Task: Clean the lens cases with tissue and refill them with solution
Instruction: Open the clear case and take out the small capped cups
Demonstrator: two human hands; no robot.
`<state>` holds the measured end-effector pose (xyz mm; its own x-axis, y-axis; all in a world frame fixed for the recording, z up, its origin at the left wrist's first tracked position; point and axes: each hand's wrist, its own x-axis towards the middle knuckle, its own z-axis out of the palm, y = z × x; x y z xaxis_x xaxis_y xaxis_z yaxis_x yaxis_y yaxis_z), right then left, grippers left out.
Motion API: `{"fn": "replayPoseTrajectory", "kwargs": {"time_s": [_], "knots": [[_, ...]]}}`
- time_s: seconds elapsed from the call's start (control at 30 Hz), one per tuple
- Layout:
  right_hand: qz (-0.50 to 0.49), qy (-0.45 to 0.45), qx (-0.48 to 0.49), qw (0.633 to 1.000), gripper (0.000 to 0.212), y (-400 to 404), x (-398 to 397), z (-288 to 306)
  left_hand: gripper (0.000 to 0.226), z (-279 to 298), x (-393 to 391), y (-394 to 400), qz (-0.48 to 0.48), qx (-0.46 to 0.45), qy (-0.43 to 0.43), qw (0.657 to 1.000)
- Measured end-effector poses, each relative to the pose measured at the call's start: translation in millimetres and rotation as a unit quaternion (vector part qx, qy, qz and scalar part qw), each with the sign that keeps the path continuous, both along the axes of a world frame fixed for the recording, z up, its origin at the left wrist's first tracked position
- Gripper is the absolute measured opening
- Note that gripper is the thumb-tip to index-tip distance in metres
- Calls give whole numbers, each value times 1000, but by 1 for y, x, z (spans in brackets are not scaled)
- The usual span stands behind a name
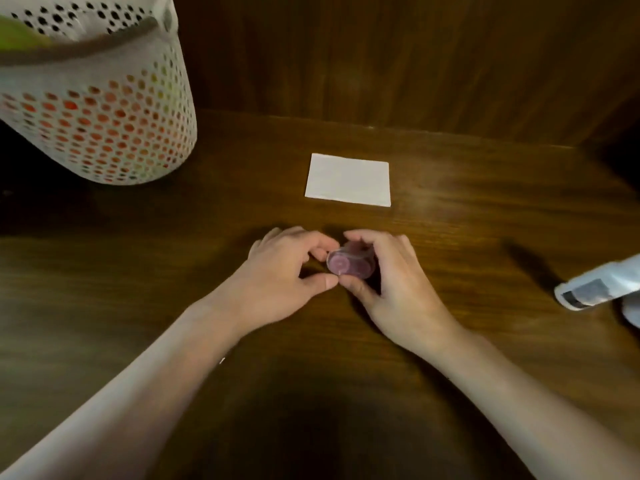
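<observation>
Both hands grasp pink case [350, 265], held just above table [138, 306]: right hand [391, 282] cradles body, left hand [291, 271] fingertips pinch cap end. Tissue [348, 179] lies untouched beyond. Risk: twisting cap loose could tip case, spilling any leftover solution; small cap may slip, roll away.

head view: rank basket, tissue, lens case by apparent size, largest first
1. Perforated basket, largest by far, though cut off by the frame edge.
2. Folded white tissue.
3. Purple lens case, smallest, partly covered by left hand and right hand.
</observation>
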<state>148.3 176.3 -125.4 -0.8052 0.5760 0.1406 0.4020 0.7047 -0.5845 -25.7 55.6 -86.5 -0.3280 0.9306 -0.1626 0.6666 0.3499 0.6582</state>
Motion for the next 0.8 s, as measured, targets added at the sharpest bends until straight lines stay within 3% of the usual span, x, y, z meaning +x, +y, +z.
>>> {"fn": "replayPoseTrajectory", "kwargs": {"time_s": [0.2,0.37,0.6,0.8], "knots": [[29,55,53,997,54,-7,15,8,36,1,13,-16,-11,88,-15,996],[39,111,102,988,40,-45,54,25,26,8,61,-64,4,202,-102,974],[58,168,175,968,35,-115,109,62,23,39,117,-125,-26,230,-136,963],[63,178,198,962,34,-119,116,94,26,59,127,-122,-14,263,-172,949]]}}
